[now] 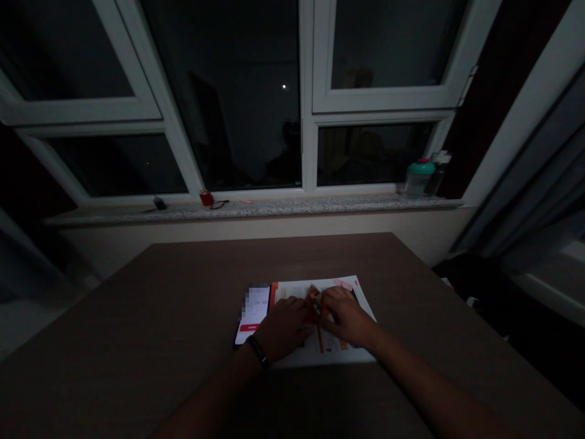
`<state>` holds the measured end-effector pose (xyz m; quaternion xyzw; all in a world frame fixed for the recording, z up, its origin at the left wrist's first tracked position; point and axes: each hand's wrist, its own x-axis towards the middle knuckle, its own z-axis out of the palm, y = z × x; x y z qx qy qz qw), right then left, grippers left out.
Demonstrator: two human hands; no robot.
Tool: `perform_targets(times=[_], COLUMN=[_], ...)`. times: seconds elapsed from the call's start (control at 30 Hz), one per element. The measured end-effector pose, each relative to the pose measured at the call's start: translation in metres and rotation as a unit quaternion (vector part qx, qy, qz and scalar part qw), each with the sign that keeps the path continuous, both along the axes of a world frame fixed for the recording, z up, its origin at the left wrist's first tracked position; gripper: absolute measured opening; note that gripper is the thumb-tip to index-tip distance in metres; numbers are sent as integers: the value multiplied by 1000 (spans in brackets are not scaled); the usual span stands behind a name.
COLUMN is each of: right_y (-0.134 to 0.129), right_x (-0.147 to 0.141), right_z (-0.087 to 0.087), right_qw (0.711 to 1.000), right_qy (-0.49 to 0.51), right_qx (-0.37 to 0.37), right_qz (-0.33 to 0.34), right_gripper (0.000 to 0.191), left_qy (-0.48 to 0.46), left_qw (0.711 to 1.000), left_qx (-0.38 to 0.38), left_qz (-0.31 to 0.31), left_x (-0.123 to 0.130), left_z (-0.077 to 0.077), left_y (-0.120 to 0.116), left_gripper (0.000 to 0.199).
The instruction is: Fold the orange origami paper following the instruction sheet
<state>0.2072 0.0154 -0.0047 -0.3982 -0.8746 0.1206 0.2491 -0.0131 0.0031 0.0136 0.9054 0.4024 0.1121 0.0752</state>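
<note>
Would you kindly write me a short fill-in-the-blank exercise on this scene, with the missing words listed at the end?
1. A dark band circles the person's ____ wrist.
2. The left hand and the right hand are over printed pages, and the lit phone lies to the ____ of those pages.
3. The bar low on the phone's screen is coloured ____.
4. The turquoise-lidded bottle stands near the ____ end of the speckled sill.

Missing words: left; left; red; right.

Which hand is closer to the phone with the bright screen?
Left. The left hand is just right of the phone; the right hand is farther to the right, over the printed paper.
</note>
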Motion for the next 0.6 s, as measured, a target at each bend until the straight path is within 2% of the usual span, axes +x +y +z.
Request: perform_targets(times=[0.13, 0.27, 0.4, 0.5, 0.6], right_y=[2, 7, 9, 10, 11], right_x=[1, 2, 0, -3, -5], right_z=[-1, -5, -7, -10, -12], right_qw=[999, 996, 988, 988, 989], right_qy=[-16, -21, -12, -12, 2], right_qx=[26, 40, 43, 40, 38], right_qz=[-24, -79, -151, -149, -145], right_gripper=[17, 21, 7, 11, 10], left_qy=[5, -4, 12, 36, 43], left_qw=[1000, 1000, 1000, 999, 999], left_qx=[6, 16, 9, -1, -14], left_qz=[-1, -10, -27, -27, -29], left_x=[2, 4, 8, 13, 17], left_z=[3, 3, 5, 7, 8], left_y=[-3, -5, -10, -15, -18], left_gripper=[39, 43, 34, 29, 40])
